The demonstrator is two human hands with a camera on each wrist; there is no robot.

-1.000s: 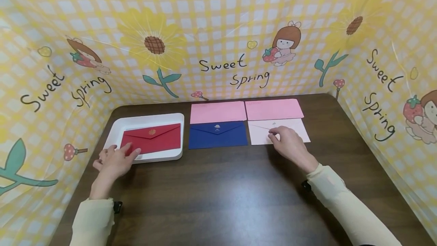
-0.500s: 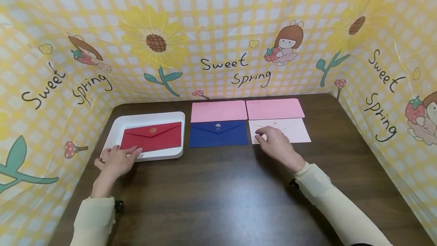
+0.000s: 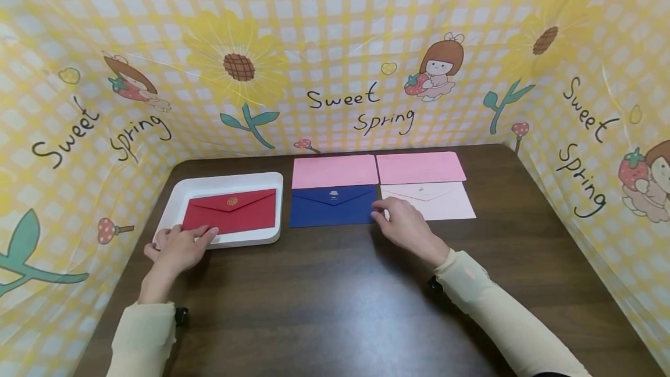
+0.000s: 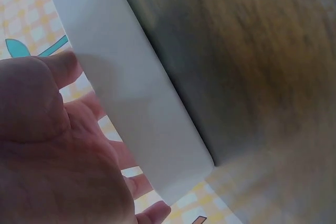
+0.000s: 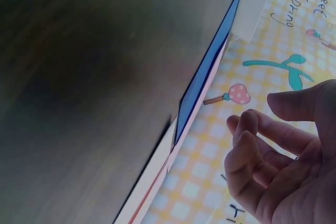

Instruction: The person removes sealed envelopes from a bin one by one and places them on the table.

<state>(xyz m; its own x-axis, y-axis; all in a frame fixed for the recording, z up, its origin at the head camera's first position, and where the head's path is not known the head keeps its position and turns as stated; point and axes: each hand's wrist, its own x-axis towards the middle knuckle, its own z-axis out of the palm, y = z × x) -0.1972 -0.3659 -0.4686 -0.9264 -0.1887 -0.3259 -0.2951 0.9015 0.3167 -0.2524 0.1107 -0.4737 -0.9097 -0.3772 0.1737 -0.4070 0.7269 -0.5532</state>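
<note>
My left hand [image 3: 180, 249] rests at the front left corner of a white tray [image 3: 267, 236], its fingers over the rim. A red envelope [image 3: 246, 214] with a gold emblem lies inside the tray. In the left wrist view the fingers [image 4: 137, 184] touch the tray's side wall [image 4: 126, 87]. My right hand [image 3: 405, 223] is over the gap between a blue envelope [image 3: 330, 214] and a white envelope [image 3: 450, 205], fingers loosely bent near the blue one's right edge. Seen from the right wrist, nothing is between the thumb [image 5: 294, 104] and fingers; contact with the envelope cannot be told.
Two pink envelopes, a left one [image 3: 335, 171] and a right one [image 3: 421, 167], lie behind the blue and white ones. All rest on a dark wooden table [image 3: 314, 301]. A yellow checked cloth [image 3: 324, 34] encloses the back and sides.
My right hand has moved left, from above the white envelope to the right edge of the blue one. The left hand has settled slightly lower at the tray's rim. The envelopes keep their places.
</note>
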